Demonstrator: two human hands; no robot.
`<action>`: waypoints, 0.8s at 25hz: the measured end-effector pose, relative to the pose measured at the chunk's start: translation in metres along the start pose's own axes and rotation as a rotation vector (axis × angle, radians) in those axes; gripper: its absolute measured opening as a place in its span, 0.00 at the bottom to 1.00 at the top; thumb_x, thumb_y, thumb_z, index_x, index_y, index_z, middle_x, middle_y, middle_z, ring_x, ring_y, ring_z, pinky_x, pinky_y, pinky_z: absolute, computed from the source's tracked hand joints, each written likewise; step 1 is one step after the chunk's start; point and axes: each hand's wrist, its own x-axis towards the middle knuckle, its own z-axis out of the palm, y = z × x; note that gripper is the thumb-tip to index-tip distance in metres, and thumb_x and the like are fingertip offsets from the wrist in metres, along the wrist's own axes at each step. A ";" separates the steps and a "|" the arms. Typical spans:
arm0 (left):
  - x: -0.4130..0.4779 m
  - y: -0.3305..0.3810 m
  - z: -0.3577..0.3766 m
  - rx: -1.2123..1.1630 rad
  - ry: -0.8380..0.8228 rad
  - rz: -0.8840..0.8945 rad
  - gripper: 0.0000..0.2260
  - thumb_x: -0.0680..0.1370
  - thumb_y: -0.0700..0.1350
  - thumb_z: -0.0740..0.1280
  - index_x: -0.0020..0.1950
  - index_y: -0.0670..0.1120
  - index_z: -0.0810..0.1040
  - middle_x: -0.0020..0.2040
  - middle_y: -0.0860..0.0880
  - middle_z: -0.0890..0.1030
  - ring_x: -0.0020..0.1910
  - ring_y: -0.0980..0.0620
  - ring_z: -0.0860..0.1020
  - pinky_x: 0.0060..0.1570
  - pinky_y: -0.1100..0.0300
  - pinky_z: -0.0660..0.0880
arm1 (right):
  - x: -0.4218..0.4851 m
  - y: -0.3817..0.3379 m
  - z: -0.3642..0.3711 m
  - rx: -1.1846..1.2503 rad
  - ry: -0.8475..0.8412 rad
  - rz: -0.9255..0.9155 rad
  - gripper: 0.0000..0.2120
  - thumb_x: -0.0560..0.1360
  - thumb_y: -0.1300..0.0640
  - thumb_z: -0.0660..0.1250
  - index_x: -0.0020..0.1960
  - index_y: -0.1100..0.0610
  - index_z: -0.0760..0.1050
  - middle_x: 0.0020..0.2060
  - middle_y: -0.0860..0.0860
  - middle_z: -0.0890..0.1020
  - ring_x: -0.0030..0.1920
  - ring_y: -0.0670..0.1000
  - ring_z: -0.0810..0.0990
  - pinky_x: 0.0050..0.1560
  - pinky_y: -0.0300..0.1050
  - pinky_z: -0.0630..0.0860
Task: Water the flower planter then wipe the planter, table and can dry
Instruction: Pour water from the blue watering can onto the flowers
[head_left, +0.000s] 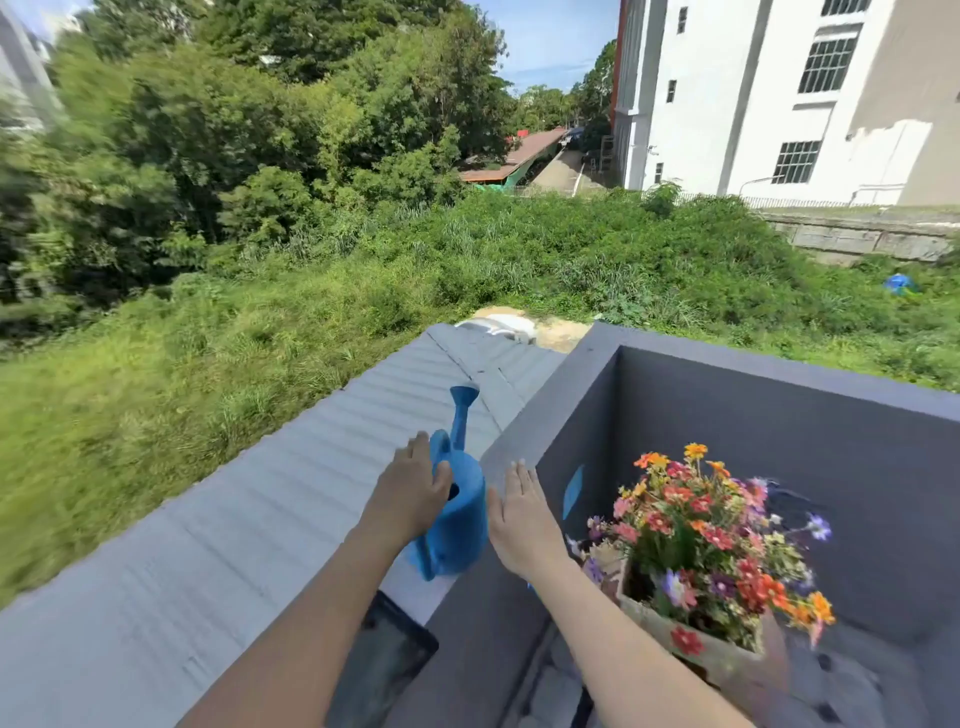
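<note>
A blue plastic watering can (457, 509) is in the middle of the view, its spout pointing up and away over the grey balcony wall (524, 436). My left hand (415, 491) is wrapped over the can's top handle and holds it. My right hand (522, 514) is flat and open, fingers together, just right of the can's body, close to it or touching it. To the right and lower stands the flower planter (691, 631), a pale box full of orange, red, pink and purple flowers (711, 525). It rests on a grey perforated table (841, 686).
The grey balcony wall runs from the near left to a corner, then off to the right behind the flowers. Beyond it lie a corrugated grey roof (291, 493), tall grass and trees. A dark object (384, 660) sits below my left forearm.
</note>
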 end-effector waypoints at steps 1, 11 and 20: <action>-0.001 -0.004 0.006 -0.037 0.036 -0.049 0.26 0.81 0.48 0.53 0.76 0.39 0.53 0.72 0.38 0.65 0.69 0.41 0.66 0.63 0.52 0.64 | 0.002 0.000 0.008 0.060 -0.010 0.024 0.27 0.82 0.50 0.46 0.77 0.63 0.46 0.78 0.56 0.48 0.78 0.51 0.44 0.74 0.42 0.42; 0.004 -0.020 0.069 -0.357 0.415 -0.212 0.20 0.80 0.52 0.57 0.67 0.42 0.71 0.56 0.45 0.81 0.52 0.45 0.79 0.50 0.54 0.74 | 0.023 0.020 0.071 0.262 0.026 0.059 0.29 0.81 0.46 0.46 0.77 0.56 0.42 0.78 0.49 0.47 0.77 0.46 0.48 0.73 0.40 0.52; -0.002 -0.015 0.056 -0.459 0.475 -0.180 0.14 0.79 0.46 0.64 0.59 0.39 0.78 0.45 0.48 0.83 0.45 0.48 0.80 0.41 0.77 0.65 | 0.018 0.012 0.076 0.242 0.104 0.054 0.33 0.78 0.39 0.43 0.77 0.54 0.42 0.78 0.47 0.51 0.76 0.48 0.56 0.69 0.46 0.65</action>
